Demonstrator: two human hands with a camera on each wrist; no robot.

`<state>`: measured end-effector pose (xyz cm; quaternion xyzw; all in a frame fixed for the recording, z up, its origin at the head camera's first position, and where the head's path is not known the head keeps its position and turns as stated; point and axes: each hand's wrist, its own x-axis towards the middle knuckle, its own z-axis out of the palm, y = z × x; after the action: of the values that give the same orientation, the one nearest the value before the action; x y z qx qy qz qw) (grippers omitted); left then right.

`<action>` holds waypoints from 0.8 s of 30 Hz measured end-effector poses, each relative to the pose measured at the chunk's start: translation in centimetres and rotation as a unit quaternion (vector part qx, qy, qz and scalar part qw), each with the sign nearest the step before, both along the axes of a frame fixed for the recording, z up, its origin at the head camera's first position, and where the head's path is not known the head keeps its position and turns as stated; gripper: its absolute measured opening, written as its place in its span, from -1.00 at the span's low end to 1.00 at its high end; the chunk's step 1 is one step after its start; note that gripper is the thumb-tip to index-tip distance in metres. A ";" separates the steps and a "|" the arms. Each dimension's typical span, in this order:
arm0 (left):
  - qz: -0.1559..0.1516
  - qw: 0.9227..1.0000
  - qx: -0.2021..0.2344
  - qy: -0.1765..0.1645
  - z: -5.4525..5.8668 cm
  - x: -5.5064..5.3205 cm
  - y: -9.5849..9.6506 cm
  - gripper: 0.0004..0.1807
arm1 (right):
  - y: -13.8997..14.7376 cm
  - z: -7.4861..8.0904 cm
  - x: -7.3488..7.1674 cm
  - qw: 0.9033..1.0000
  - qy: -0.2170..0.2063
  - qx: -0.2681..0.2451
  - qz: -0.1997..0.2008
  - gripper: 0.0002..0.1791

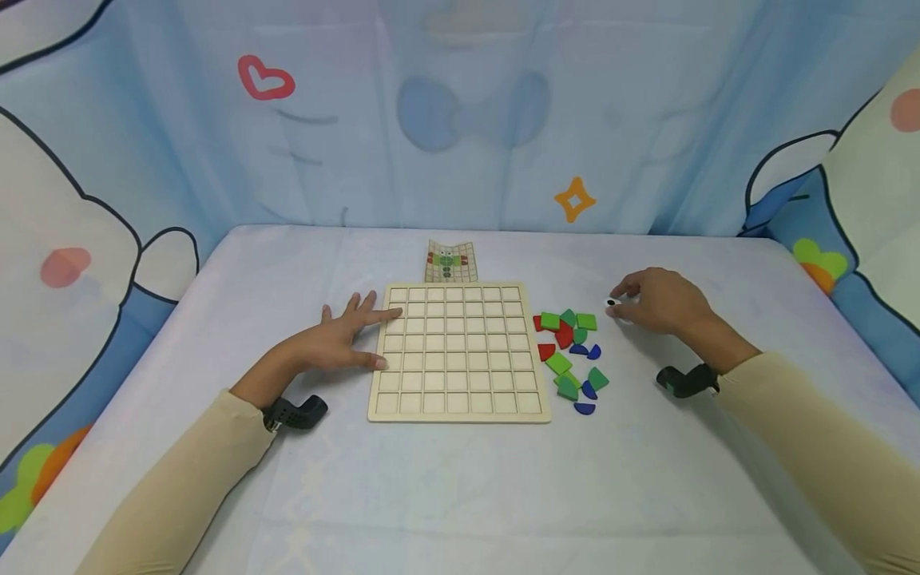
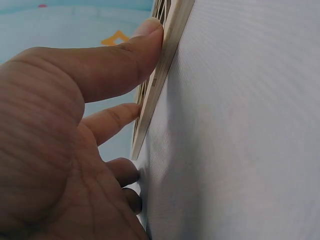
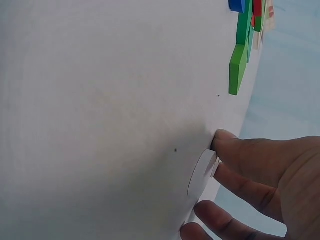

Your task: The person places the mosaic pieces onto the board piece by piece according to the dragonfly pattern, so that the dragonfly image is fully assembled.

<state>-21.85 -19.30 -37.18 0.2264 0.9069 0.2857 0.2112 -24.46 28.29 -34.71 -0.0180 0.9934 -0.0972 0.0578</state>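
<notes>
My left hand [image 1: 343, 335] lies at the left edge of a wooden grid board [image 1: 460, 418], fingers spread. In the left wrist view, its thumb [image 2: 145, 42] and index finger touch the board's rim [image 2: 160, 80]. Right of the loose pieces, my right hand [image 1: 657, 299] pinches a small white eye piece [image 1: 612, 303] with a black dot between thumb and index finger. The right wrist view shows this white piece [image 3: 202, 172] low over the tabletop, beside the thumb [image 3: 240, 150].
Beside the board's right edge lie several loose pieces: green squares [image 1: 586, 322], red pieces [image 1: 546, 351], dark green pieces [image 1: 598, 378] and blue half-rounds [image 1: 584, 408]. A creased pattern card [image 1: 451, 262] stands behind the board. White cloth [image 1: 446, 495] covers the table; a printed curtain [image 1: 460, 176] hangs behind.
</notes>
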 end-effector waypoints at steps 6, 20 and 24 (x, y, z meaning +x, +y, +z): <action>-0.003 1.000 -0.003 0.004 -0.1 -0.1 0.0 -0.08 | 0.0 0.2 -0.1 1.000 -0.007 -0.011 0.009 -0.51; -0.003 1.000 -0.006 0.011 -0.2 0.1 0.0 -0.08 | -0.2 0.0 -0.3 1.000 0.014 0.000 0.012 -0.51; -0.003 1.000 -0.004 0.012 -0.3 0.0 0.0 -0.09 | -0.5 0.3 -0.4 0.999 0.030 -0.008 0.020 -0.55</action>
<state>-21.82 -19.31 -37.45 0.2318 0.9096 0.2792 0.2024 -24.84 27.80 -34.41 -0.0413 0.9933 -0.1032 0.0300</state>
